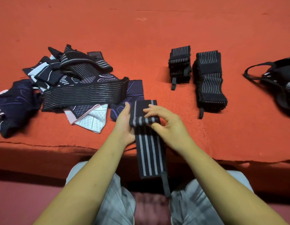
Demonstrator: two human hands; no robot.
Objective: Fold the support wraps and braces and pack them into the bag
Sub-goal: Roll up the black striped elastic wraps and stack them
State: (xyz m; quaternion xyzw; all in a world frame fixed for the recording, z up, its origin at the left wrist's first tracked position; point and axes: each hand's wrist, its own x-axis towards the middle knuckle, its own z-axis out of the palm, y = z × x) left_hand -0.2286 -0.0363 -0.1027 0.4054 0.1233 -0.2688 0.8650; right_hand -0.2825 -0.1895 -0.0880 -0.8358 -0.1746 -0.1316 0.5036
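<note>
A black wrap with grey stripes (149,155) lies across the front edge of the red surface, its lower end with a strap loop hanging over the edge. My left hand (124,125) holds its left side at the folded upper part. My right hand (165,125) pinches the fold from the right, thumb under and fingers on top. An unfolded heap of wraps and braces (73,83) lies to the left. Two folded stacks stand at the right: a smaller one (180,65) and a larger one (209,80). The black bag (277,80) lies at the far right.
The red cloth-covered surface (141,30) stretches far back. Its front edge (43,145) runs just before my knees. A white and pink brace (90,117) sticks out of the heap near my left hand.
</note>
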